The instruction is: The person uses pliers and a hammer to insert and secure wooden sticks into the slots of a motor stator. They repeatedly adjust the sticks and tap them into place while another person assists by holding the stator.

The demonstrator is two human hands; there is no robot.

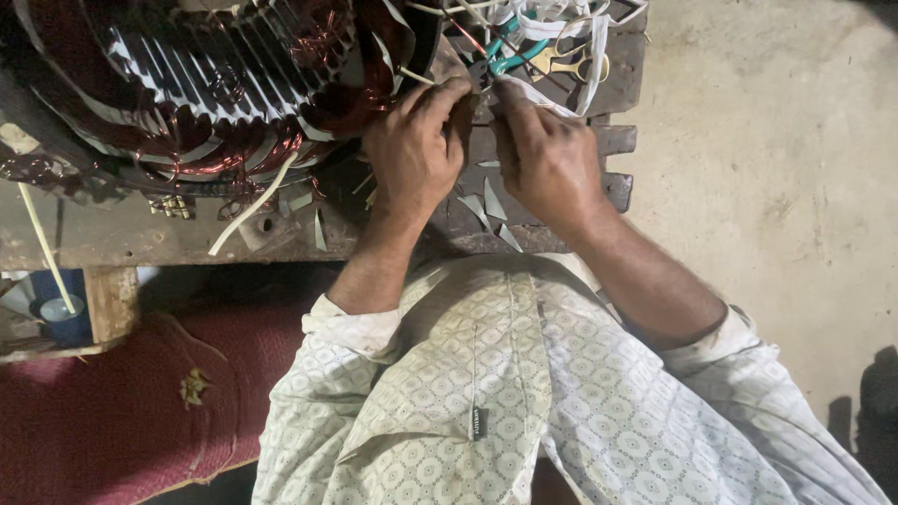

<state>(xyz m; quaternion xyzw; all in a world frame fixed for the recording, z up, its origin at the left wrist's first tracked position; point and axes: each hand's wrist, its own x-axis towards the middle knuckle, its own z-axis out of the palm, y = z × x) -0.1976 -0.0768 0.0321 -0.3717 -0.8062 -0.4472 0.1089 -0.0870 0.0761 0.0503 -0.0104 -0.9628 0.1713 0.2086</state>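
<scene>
Both hands are bunched close together right at the lower right edge of the big motor stator [215, 84]. Left hand [416, 150] has its fingers curled down against the stator's edge, and right hand [547, 154] is pinched on a thin white strip [552, 108], looks like insulation paper or sleeving. Can't tell if the left is actually gripping anything, since the fingertips are hidden.

Just right of the stator there's a pair of teal-handled pliers [510, 58] and yellowish scissors [571, 64] lying in a tangle of white tape. Paper offcuts [491, 201] are scattered on the wooden bench [140, 238] below it.

Risk as I see it: the copper windings [327, 98] sit right beside those knuckles, so a slip or hard tug could scrape the enamel or tear the strip.
</scene>
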